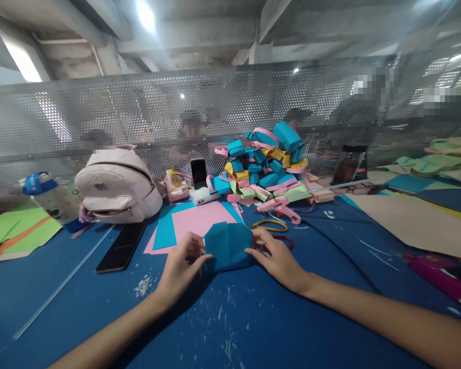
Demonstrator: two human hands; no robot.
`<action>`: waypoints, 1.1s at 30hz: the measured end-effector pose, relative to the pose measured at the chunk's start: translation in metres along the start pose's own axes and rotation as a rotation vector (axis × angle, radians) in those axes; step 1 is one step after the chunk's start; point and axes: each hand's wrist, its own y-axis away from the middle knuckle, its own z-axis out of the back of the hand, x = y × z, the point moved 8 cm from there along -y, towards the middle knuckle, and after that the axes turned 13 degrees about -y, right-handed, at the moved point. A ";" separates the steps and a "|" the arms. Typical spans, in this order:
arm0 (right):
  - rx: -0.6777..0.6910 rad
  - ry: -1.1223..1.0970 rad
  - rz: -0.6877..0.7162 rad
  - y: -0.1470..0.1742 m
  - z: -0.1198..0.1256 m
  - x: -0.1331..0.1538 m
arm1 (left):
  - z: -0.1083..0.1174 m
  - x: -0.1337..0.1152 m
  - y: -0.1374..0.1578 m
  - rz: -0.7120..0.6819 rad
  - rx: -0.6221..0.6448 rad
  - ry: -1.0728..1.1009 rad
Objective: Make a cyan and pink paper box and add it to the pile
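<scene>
A folded piece of blue paper (229, 247) is held upright between both hands, just above the blue table (230, 318). My left hand (183, 262) pinches its left edge between thumb and fingers. On the opposite edge, my right hand (277, 257) pinches it the same way. The paper's top corners are cut or folded at a slant. Behind it lie flat pink sheets (194, 221) and blue sheets (163, 228). Scissors with yellow and red handles (271, 224) lie near my right hand, partly hidden by it. A pink glue gun (279, 206) rests just beyond them.
A pile of folded paper boxes (261, 166) stands at the back. Leftward are a black phone (121, 248), a white backpack (117, 187) and a water bottle (54, 197). Beige sheets (415, 220) and a magenta object (441, 274) lie right. A perforated metal screen (146, 113) runs behind.
</scene>
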 end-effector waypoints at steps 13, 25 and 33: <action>0.106 -0.130 0.081 0.001 -0.007 0.015 | -0.005 -0.013 0.007 -0.143 0.012 -0.105; 0.109 -0.324 -0.108 -0.001 -0.015 0.010 | -0.011 -0.010 0.010 -0.052 0.018 -0.115; 0.071 -0.171 -0.025 0.000 -0.008 0.001 | -0.011 -0.002 0.009 -0.047 0.022 -0.173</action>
